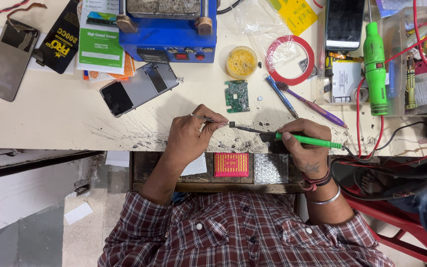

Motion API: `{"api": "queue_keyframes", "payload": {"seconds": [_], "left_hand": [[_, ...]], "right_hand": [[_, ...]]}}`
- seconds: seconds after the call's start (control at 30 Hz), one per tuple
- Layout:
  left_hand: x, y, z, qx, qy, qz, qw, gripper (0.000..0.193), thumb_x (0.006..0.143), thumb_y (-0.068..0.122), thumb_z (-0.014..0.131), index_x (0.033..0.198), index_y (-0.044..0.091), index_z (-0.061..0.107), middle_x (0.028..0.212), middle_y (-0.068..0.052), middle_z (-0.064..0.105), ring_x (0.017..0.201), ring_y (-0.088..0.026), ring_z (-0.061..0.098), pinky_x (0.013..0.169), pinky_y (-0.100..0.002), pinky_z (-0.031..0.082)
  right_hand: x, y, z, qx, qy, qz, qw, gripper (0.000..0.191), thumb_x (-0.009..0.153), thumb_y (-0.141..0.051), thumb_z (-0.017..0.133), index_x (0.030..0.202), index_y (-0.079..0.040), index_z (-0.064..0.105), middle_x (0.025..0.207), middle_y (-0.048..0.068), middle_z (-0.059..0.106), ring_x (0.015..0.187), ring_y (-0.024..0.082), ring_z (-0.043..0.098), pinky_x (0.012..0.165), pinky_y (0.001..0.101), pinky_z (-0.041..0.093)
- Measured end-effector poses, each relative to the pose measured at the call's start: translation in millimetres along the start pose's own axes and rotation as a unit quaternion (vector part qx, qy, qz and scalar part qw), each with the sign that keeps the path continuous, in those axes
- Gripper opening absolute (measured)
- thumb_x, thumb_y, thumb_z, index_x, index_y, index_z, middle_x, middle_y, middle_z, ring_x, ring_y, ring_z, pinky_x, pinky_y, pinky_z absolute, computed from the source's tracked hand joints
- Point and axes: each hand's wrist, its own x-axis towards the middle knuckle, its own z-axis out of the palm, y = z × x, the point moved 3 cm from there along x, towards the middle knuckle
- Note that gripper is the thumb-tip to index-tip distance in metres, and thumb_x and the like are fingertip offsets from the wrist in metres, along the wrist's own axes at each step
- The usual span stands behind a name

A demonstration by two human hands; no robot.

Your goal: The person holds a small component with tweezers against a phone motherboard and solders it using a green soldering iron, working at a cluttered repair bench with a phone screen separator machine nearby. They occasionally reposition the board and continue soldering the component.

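Your left hand [190, 132] pinches thin metal tweezers [204, 118] between thumb and fingers, and their tips hold a tiny dark part [232, 124] just above the scratched edge of the table [50, 123]. Your right hand [306, 148] is closed around the green handle of a soldering iron [292, 139], held like a pencil, and its dark tip reaches left and touches the tiny part. Both hands rest on the front edge of the table, near each other, with the tiny part between them. A small green circuit board [237, 96] lies on the table just behind the tiny part. Behind the board sits a little round yellow tin [241, 62], and beside that a red ring of tape [289, 60]. A blue pen [281, 96] and a purple pen [312, 105] lie near your right hand. A phone with its back open [138, 88] lies to the left, below a blue machine [170, 30]. A big green tool [374, 66] lies in a clear tray [394, 111] on the right.
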Motion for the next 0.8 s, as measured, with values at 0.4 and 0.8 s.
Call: {"api": "queue_keyframes", "payload": {"seconds": [0.4,0.8], "left_hand": [[-0.5,0.4,0.1,0.003,-0.003,-0.007,1.000,0.013,0.097,0.015,0.073,0.100,0.008,0.062,0.094,0.000,0.080,0.084,-0.018,0.080,0.069,-0.031,0.063],[-1.4,-1.9,1.0,0.009,-0.006,-0.013,1.000,0.013,0.097,0.016,0.072,0.100,0.008,0.062,0.094,0.000,0.080,0.084,-0.018,0.080,0.068,-0.031,0.063]], "right_hand": [[-1.9,1.4,0.4,0.007,0.006,0.018,1.000,0.011,0.096,-0.008,0.069,0.096,0.003,0.072,0.088,0.011,0.074,0.077,0.015,0.070,0.071,0.0257,0.054],[-2.0,2.2,0.3,-0.001,0.009,0.033,0.999,0.011,0.095,-0.006,0.068,0.095,0.003,0.073,0.086,0.011,0.074,0.075,0.015,0.069,0.069,0.0258,0.053]]}}
